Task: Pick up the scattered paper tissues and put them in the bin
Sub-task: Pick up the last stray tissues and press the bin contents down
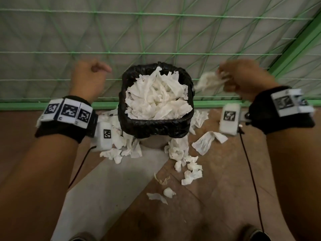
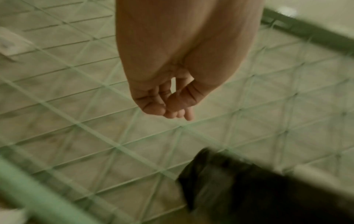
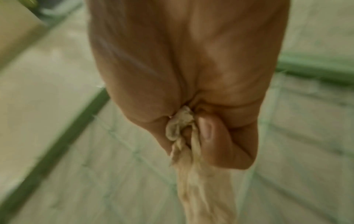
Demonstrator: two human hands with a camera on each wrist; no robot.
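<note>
The bin (image 1: 152, 121), lined with a black bag, stands in the middle of the head view, heaped with white tissues (image 1: 156, 96). My right hand (image 1: 224, 75) is raised to the right of the bin's far corner and grips a crumpled tissue (image 1: 208, 81); in the right wrist view this hand (image 3: 191, 133) pinches the tissue (image 3: 193, 174), which trails down from the fingers. My left hand (image 1: 99, 67) is raised left of the bin, loosely curled and holding nothing (image 2: 172, 110). More tissues lie on the floor left of the bin (image 1: 121, 145), in front (image 1: 177, 150) and to the right (image 1: 206, 140).
A green wire-mesh fence (image 1: 156, 40) with a green bottom rail (image 1: 217, 102) runs right behind the bin. The floor is brown with a pale grey strip (image 1: 107, 180). Small tissue scraps (image 1: 169, 192) lie nearer me. The bin's black liner (image 2: 249, 189) shows in the left wrist view.
</note>
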